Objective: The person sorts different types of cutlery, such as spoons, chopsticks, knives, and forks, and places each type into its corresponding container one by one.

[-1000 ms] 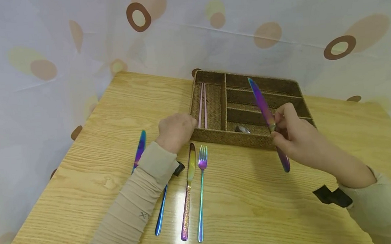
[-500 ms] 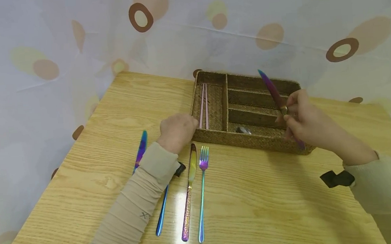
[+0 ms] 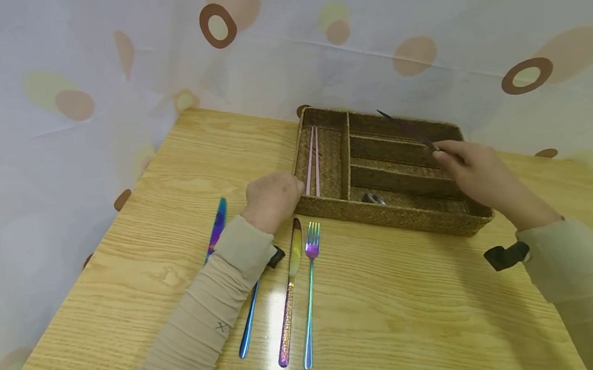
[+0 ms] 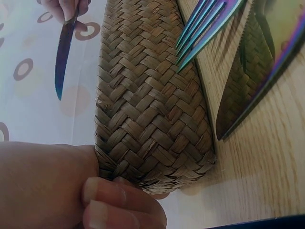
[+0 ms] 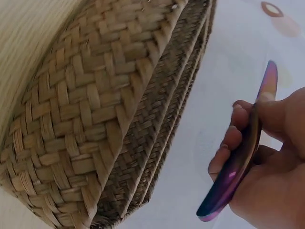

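Note:
My left hand [image 3: 274, 198] grips the front left corner of a brown woven cutlery tray [image 3: 388, 215]. In the left wrist view its thumb lies at the rim, with fingers curled round the corner [image 4: 152, 176]. My right hand [image 3: 479, 176] holds a purple-blue table knife [image 3: 409, 129] above the tray's right-hand compartments, blade pointing to the back left. The right wrist view shows thumb and fingers pinching this knife [image 5: 238, 167], apart from the woven wall. Two pink chopsticks [image 3: 310, 163] lie in the long left compartment. A small shiny silver piece [image 3: 374, 199] sits in the front right one.
In front of the tray, on the wooden table [image 3: 400, 310], lie a knife with a patterned handle [image 3: 286, 325] and a rainbow fork [image 3: 308, 306]. Another knife blade [image 3: 218, 226] and a blue handle [image 3: 248, 322] show around my left sleeve. A patterned curtain [image 3: 276, 64] hangs behind.
My right hand has carried the knife right and back over the tray, and its blade has tilted from steep to flatter. My left hand stays on the tray corner.

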`<state>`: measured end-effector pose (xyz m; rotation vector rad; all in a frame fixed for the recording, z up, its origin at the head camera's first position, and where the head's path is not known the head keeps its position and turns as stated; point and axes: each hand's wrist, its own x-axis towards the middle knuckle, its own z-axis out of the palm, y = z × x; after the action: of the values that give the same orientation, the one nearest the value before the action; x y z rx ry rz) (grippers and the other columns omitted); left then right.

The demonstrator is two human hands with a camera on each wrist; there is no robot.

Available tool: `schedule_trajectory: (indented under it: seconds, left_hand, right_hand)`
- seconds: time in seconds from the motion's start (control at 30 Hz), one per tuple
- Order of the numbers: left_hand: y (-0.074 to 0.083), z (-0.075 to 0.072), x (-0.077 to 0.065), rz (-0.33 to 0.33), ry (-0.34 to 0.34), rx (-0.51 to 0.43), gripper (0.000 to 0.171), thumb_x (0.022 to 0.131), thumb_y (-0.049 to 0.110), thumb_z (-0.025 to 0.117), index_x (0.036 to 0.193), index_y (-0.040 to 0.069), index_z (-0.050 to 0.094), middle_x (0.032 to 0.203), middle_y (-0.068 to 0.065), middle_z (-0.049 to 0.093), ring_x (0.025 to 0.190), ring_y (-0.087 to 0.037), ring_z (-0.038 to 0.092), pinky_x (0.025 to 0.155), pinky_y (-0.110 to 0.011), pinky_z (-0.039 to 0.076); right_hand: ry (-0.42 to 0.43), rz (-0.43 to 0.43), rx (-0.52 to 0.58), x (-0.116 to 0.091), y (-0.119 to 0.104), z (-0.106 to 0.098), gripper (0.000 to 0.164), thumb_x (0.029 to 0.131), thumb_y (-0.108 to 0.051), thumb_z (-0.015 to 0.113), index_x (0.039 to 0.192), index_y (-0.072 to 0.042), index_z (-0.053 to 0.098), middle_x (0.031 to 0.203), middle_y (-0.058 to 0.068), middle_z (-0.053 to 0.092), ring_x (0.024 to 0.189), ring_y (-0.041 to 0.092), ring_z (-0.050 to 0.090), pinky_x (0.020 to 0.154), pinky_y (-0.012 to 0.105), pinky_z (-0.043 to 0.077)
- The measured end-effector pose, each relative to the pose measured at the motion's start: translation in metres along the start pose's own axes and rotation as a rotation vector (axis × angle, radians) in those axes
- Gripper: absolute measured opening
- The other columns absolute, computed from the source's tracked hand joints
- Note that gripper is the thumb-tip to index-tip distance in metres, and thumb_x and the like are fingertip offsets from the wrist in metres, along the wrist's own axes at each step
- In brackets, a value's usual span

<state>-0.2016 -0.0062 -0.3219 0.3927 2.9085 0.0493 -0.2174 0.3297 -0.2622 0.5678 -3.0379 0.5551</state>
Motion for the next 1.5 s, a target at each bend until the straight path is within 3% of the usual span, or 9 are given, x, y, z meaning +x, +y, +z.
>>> schedule_trajectory:
  seconds: [0.13, 0.23, 0.3, 0.5, 0.8, 1.0, 1.1, 1.2, 1.5]
  left_hand:
    - [0.001, 0.000, 0.000, 0.001, -0.004, 0.006, 0.022, 0.105, 0.012, 0.047, 0.109, 0.020, 0.067, 0.073, -0.002, 0.052, 0.058, -0.012, 0.042, 0.050, -0.029, 0.045]
    - [0.002, 0.000, 0.000, 0.000, -0.002, 0.003, 0.021, 0.105, 0.012, 0.046, 0.108, 0.019, 0.066, 0.071, -0.002, 0.049, 0.058, -0.012, 0.042, 0.050, -0.029, 0.044]
    - [0.002, 0.000, 0.001, -0.001, 0.003, -0.005, 0.022, 0.106, 0.013, 0.045, 0.107, 0.019, 0.066, 0.069, -0.002, 0.047, 0.057, -0.012, 0.041, 0.049, -0.029, 0.043]
    - [0.003, 0.000, 0.002, -0.016, 0.011, -0.038, 0.023, 0.107, 0.018, 0.043, 0.103, 0.018, 0.066, 0.068, -0.001, 0.042, 0.057, -0.012, 0.039, 0.049, -0.028, 0.041]
    - [0.005, -0.001, 0.001, -0.010, -0.016, -0.034, 0.024, 0.106, 0.015, 0.044, 0.112, 0.022, 0.066, 0.072, -0.002, 0.048, 0.060, -0.012, 0.042, 0.052, -0.030, 0.044]
    - [0.006, -0.001, 0.001, -0.013, -0.019, -0.058, 0.024, 0.107, 0.016, 0.043, 0.109, 0.022, 0.066, 0.070, -0.001, 0.043, 0.059, -0.012, 0.040, 0.052, -0.029, 0.041]
    - [0.006, -0.001, 0.001, -0.008, -0.022, -0.059, 0.024, 0.107, 0.016, 0.043, 0.109, 0.022, 0.066, 0.069, -0.001, 0.041, 0.059, -0.012, 0.038, 0.051, -0.028, 0.038]
    - [0.006, -0.001, 0.001, -0.003, -0.023, -0.050, 0.024, 0.107, 0.016, 0.043, 0.110, 0.022, 0.067, 0.069, -0.001, 0.041, 0.059, -0.011, 0.037, 0.050, -0.028, 0.037]
    - [0.006, -0.001, 0.000, 0.007, -0.018, 0.004, 0.025, 0.105, 0.012, 0.047, 0.115, 0.023, 0.066, 0.075, -0.002, 0.052, 0.059, -0.012, 0.039, 0.049, -0.027, 0.039]
  right_hand:
    - [-0.013, 0.005, -0.067, 0.005, 0.003, 0.000, 0.051, 0.108, -0.036, 0.039, 0.144, 0.000, 0.049, 0.064, 0.009, 0.049, 0.049, 0.017, 0.035, 0.059, 0.036, 0.037]
    - [-0.026, -0.011, -0.109, 0.011, 0.006, 0.002, 0.052, 0.107, -0.036, 0.043, 0.143, 0.000, 0.050, 0.060, 0.007, 0.046, 0.050, 0.017, 0.033, 0.059, 0.035, 0.036]
    - [-0.026, -0.033, -0.135, 0.015, 0.009, 0.003, 0.050, 0.106, -0.033, 0.048, 0.141, 0.002, 0.051, 0.065, 0.009, 0.052, 0.055, 0.019, 0.038, 0.060, 0.037, 0.037]
    - [-0.032, -0.085, -0.201, 0.033, 0.019, 0.012, 0.044, 0.102, -0.025, 0.058, 0.131, 0.008, 0.057, 0.103, 0.030, 0.067, 0.088, 0.042, 0.063, 0.081, 0.057, 0.049]
    - [-0.158, -0.042, -0.218, 0.046, 0.025, 0.026, 0.041, 0.103, -0.023, 0.055, 0.132, 0.007, 0.055, 0.115, 0.032, 0.066, 0.097, 0.046, 0.065, 0.090, 0.063, 0.047]
    - [-0.251, 0.025, -0.124, 0.048, 0.030, 0.035, 0.057, 0.108, -0.040, 0.039, 0.138, 0.007, 0.051, 0.121, 0.031, 0.063, 0.109, 0.046, 0.060, 0.096, 0.065, 0.042]
    - [-0.329, 0.108, -0.054, 0.049, 0.034, 0.039, 0.074, 0.106, -0.055, 0.025, 0.146, 0.006, 0.042, 0.139, 0.032, 0.051, 0.130, 0.052, 0.044, 0.105, 0.067, 0.035]
    - [-0.390, 0.163, -0.018, 0.050, 0.037, 0.043, 0.084, 0.103, -0.063, 0.018, 0.151, 0.004, 0.033, 0.151, 0.033, 0.035, 0.137, 0.055, 0.032, 0.108, 0.069, 0.029]
    - [-0.418, 0.147, -0.038, 0.049, 0.041, 0.049, 0.072, 0.106, -0.052, 0.009, 0.155, -0.003, 0.027, 0.157, 0.028, 0.028, 0.141, 0.053, 0.027, 0.111, 0.069, 0.024]
